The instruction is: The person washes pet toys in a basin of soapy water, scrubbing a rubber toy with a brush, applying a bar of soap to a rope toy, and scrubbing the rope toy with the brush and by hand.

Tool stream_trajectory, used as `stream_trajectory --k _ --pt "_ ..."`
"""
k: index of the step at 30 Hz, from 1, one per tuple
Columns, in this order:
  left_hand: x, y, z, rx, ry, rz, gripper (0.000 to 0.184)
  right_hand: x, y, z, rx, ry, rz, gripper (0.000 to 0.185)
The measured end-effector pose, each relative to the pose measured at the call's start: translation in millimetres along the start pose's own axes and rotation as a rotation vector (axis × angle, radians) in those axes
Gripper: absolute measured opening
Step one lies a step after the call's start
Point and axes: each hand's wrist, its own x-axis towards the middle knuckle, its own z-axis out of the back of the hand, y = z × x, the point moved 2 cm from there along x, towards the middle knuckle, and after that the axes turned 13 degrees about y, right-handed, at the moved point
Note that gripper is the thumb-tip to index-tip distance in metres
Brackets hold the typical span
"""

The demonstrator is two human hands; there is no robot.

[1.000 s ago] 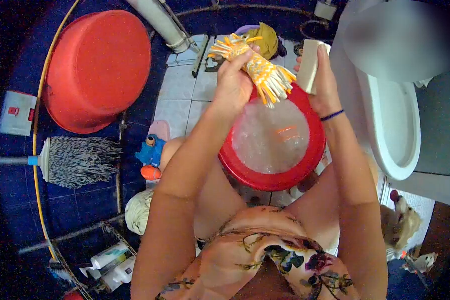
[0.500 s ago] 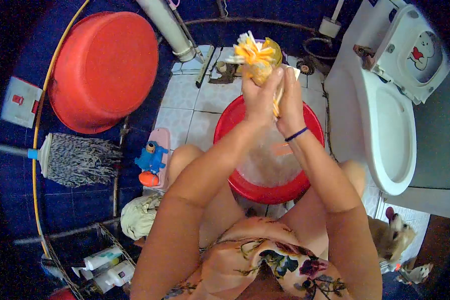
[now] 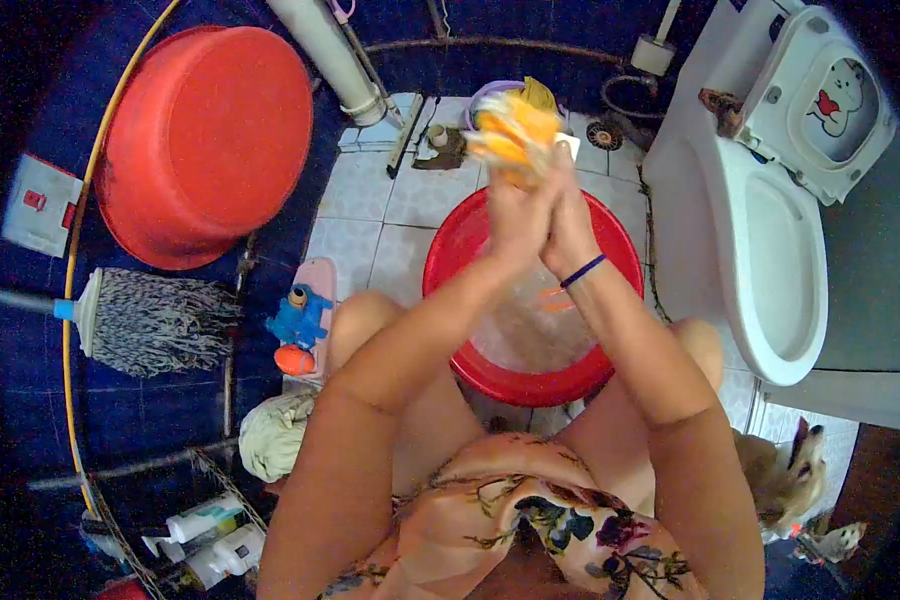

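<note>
A bunched yellow-and-white cloth (image 3: pixel 515 130), blurred by motion, sticks up above my two hands over the far side of a red basin (image 3: pixel 448 240). My left hand (image 3: pixel 517 218) is closed around its lower part. Pressed against it from the right is my right hand (image 3: pixel 569 222), also closed, with a dark blue band on the wrist. A small white straight-edged piece (image 3: pixel 568 146) shows at the right fingertips; whether it is soap or cloth I cannot tell. Cloudy water (image 3: pixel 530 335) stands in the basin between my knees, with something orange in it.
A big red tub (image 3: pixel 210 140) and a mop (image 3: pixel 160 320) are at the left wall. Blue and orange items lie on a pink board (image 3: pixel 320 275). To the right stands a toilet (image 3: pixel 780 270), with a dog (image 3: pixel 785 475) nearer me. Bottles (image 3: pixel 235 550) sit lower left.
Both hands and the cloth have shifted slightly left and nearer me. The cloth's bunched end has spread and blurred. The dog has turned its head.
</note>
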Motion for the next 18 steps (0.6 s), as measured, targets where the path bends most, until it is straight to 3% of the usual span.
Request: stream_trajectory --k 1,2,5,6,7,10,12,14,15,18 --pt "-8.6 1.7 -6.4 0.073 -0.024 -0.091 0.039 -0.7 3.0 2.0 0.027 -0.004 0.006 0.042" --pt "-14.4 7.3 -5.3 0.159 0.118 -0.099 0.042 -2.9 6.0 4.2 0.051 -0.01 0.008 0.042" --pt "11.5 15.3 4.0 -0.006 -0.028 0.084 0.041 -1.9 -1.6 7.3 -0.084 -0.102 -0.012 0.042" --pt "19.9 12.7 10.6 -0.286 -0.033 0.219 0.038 -1.5 -9.6 9.9 -0.233 -0.151 0.03 0.044" --pt "21.8 8.0 11.7 -0.271 -0.029 0.099 0.024 -1.3 -17.2 12.5 -0.378 -0.203 0.073 0.045" --pt "4.6 11.1 4.7 -0.214 0.023 0.132 0.041 4.4 -16.1 32.9 -0.411 -0.128 0.046 0.054" --pt "-6.9 0.0 -9.6 -0.244 0.105 0.09 0.045 2.8 1.4 33.9 -0.027 -0.063 -0.12 0.058" --pt "-3.2 3.5 -10.8 -0.436 -0.069 0.197 0.046 7.0 6.1 38.5 0.274 -0.002 -0.19 0.064" --pt "1.8 5.6 -9.3 -0.529 -0.153 0.249 0.047 6.3 8.9 35.0 0.254 -0.007 -0.196 0.066" --pt "19.5 27.5 19.2 -0.796 0.028 0.369 0.049 5.9 19.7 19.9 0.167 -0.056 -0.185 0.067"
